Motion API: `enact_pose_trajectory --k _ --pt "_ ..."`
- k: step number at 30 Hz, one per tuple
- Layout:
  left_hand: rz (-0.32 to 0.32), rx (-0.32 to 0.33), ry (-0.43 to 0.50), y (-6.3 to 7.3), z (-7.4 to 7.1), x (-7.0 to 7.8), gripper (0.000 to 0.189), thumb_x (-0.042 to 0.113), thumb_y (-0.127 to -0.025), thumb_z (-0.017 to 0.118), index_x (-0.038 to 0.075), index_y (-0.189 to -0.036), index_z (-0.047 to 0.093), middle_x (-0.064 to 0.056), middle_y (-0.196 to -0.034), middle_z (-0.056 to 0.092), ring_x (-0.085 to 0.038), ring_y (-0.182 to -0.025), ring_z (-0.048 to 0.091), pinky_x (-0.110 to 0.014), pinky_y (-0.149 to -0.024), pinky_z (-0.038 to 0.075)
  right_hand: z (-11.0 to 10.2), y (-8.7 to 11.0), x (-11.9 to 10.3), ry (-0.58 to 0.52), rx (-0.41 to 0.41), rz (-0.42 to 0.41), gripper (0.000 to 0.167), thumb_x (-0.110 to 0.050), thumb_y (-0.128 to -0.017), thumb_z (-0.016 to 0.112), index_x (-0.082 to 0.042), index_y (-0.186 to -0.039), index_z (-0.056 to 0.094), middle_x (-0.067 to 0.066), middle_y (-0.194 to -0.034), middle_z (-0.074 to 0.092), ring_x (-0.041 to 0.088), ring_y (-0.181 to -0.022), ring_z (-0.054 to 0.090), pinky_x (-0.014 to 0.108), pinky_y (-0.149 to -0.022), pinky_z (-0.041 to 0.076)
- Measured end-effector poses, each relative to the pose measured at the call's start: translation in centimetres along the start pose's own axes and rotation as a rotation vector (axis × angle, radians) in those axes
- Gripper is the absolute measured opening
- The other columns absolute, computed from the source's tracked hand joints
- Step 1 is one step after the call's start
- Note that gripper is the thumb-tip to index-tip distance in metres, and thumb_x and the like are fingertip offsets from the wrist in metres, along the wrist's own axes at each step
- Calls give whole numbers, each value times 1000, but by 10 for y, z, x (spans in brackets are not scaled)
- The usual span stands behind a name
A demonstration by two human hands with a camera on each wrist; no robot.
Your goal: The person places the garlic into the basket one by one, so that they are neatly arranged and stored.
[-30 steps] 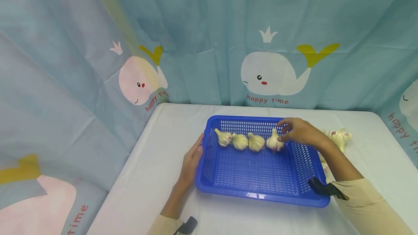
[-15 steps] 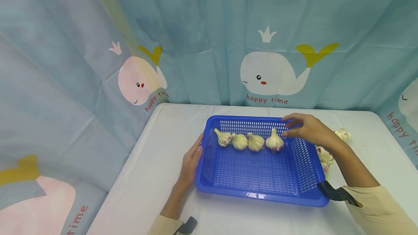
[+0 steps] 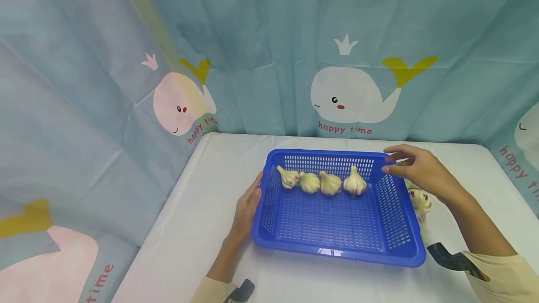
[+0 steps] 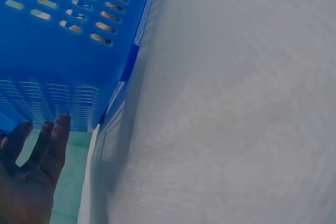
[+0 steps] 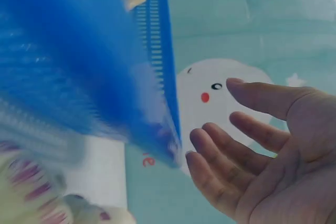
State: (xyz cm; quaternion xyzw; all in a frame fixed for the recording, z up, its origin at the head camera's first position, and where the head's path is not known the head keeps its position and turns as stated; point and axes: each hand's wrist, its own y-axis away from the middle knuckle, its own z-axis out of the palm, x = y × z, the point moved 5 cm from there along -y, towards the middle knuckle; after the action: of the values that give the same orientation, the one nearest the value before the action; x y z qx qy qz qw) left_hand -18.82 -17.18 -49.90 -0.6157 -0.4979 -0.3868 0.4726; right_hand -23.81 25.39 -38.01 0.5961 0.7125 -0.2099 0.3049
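A blue plastic basket with slotted walls sits on the table. Along its far side several garlic bulbs lie in a row; the rightmost bulb stands with its stem up. My left hand rests against the basket's left wall, and in the left wrist view its fingers touch the slotted side. My right hand hovers over the far right corner, holding nothing. In the right wrist view its fingers are loosely bent and apart. More garlic lies outside the right wall, partly hidden by basket and arm.
A white cloth covers the table. Behind it hangs a blue-green curtain printed with whales. The basket's right rim stands between the loose garlic and the row inside.
My right hand has withdrawn from the rightmost garlic bulb, moving right to the basket's corner. That bulb stays upright where it was. My left hand has kept its place.
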Motion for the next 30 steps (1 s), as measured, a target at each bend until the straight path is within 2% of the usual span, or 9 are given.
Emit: enact_pose_trajectory --k 11,13,15,18,20,23,25,27,30 --pt "0 -1 -4 0 0 3 52 36 -116 36 24 -167 37 10 -170 37 -12 -159 30 -22 -128 25 -7 18 34 -19 153 63 74 -47 -103 67 -1 -157 45 34 -145 57 58 -126 57 76 -94 55" --pt "0 -1 -5 0 0 3 52 36 -116 36 24 -167 37 10 -170 37 -12 -159 30 -22 -128 25 -10 20 40 -22 177 79 75 -48 -103 66 -2 -158 45 33 -145 57 58 -125 58 68 -84 62" --pt "-3 0 -4 0 0 3 52 37 -116 36 24 -167 37 12 -170 37 -10 -159 31 -21 -128 25 -12 22 46 -25 197 92 76 -49 -103 67 -2 -158 45 33 -144 57 57 -124 59 50 -77 66" --pt "-3 -1 -4 0 0 3 52 37 -116 35 24 -167 37 13 -169 37 -8 -158 31 -20 -127 25 -15 24 55 -38 211 106 77 -49 -103 68 -1 -158 44 34 -144 57 58 -125 58 19 -68 56" --pt "-4 -1 -8 0 0 3 52 37 -116 35 24 -167 36 13 -169 37 -7 -158 31 -19 -127 25 -16 26 60 -38 220 113 78 -48 -103 67 0 -159 42 34 -144 57 59 -127 57 14 -66 55" --pt "-5 1 -11 1 0 3 52 37 -116 35 24 -167 36 12 -169 37 -9 -159 31 -20 -128 25 -17 28 69 -42 236 129 78 -46 -105 65 1 -161 39 35 -145 55 60 -130 54 38 -82 65" --pt "-4 2 -13 1 0 4 52 36 -116 35 24 -167 36 11 -170 37 -11 -159 31 -23 -128 25 -17 29 74 -48 252 141 77 -45 -106 64 1 -161 37 36 -147 54 62 -131 52 64 -90 60" --pt "-4 3 -14 1 0 4 52 36 -116 35 24 -167 37 10 -170 37 -13 -159 31 -25 -129 26 -18 30 80 -55 270 155 77 -44 -106 63 1 -162 36 37 -148 52 63 -131 51 79 -93 50" --pt "-6 4 -15 1 0 4 52 37 -116 35 23 -167 36 9 -170 37 -14 -159 31 -28 -129 26 -19 30 89 -52 297 176 77 -44 -107 62 2 -163 34 39 -149 49 65 -132 49 84 -96 45"
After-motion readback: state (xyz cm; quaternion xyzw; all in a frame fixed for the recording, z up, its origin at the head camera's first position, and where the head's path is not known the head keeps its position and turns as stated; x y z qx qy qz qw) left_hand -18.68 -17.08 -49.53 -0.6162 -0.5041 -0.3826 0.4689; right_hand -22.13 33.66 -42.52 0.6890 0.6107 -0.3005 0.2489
